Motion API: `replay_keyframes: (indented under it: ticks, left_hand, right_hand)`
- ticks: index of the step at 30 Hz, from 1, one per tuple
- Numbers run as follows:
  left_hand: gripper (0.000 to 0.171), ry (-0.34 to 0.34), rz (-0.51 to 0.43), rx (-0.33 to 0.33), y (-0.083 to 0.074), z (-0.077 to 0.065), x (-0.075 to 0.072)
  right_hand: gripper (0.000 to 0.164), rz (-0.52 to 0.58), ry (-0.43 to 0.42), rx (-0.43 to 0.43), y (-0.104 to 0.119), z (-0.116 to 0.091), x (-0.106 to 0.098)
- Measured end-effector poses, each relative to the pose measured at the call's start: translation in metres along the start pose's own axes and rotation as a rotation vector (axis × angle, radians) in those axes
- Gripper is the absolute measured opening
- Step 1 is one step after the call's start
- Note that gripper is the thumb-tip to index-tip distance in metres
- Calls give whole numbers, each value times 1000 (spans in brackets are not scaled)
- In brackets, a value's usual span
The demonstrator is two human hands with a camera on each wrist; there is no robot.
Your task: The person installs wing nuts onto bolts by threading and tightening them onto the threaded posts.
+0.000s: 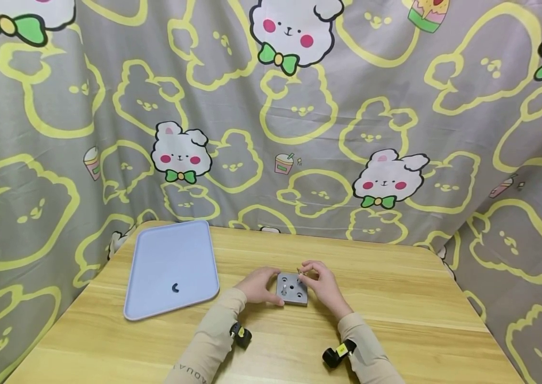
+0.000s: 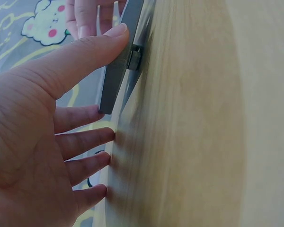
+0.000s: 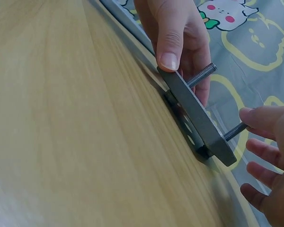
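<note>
A square grey metal plate (image 1: pixel 292 298) with several holes lies on the wooden table. My left hand (image 1: pixel 257 285) holds its left side, the thumb at the near corner and the fingers towards the far one. One threaded bolt (image 3: pixel 202 74) stands up from the plate near the left hand. At the far right corner my right hand (image 1: pixel 322 282) pinches the top of a second threaded bolt (image 3: pixel 235 131) between thumb and forefinger, its other fingers loosely bent. Dark stubs (image 2: pixel 134 58) show under the plate, which sits slightly above the tabletop.
A pale blue tray (image 1: pixel 170 256) lies on the left of the table, with a small black curved piece (image 1: pixel 175 288) on it. A patterned grey curtain (image 1: pixel 232 160) hangs behind the table and at both sides. Black wrist cameras (image 1: pixel 241 335) sit on both forearms.
</note>
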State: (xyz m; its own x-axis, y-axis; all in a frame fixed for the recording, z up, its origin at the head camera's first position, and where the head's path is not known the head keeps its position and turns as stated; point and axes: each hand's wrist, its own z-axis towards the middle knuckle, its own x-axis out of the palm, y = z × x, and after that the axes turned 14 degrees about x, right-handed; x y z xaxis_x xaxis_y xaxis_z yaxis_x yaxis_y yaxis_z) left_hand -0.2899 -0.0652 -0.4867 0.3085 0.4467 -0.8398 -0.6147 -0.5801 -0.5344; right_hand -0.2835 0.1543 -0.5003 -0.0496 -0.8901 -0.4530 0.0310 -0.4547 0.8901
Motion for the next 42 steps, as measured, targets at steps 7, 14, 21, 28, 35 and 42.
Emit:
replay_keyframes:
  ticks: [7,14,21,28,35,42]
  left_hand:
    - [90,-5,4,3,0,0,0]
    - [90,-11,-1,6,1,0,1]
    - [90,-12,2,7,0,0,1]
    - [90,-12,3,8,1,1,1]
    - [89,-9,7,10,2,1,2]
    - [89,-7,1,6,1,0,1]
  right_hand:
    - [10,-20,-1,-12,-2,1,1]
    - [44,59,130,-46,3,-3,-9]
    - [37,1,173,-106,-6,4,-8]
    - [33,14,200,-90,-8,4,-8]
    - [28,70,222,-50,9,-6,-13]
    - [22,86,175,-20,12,-8,-13]
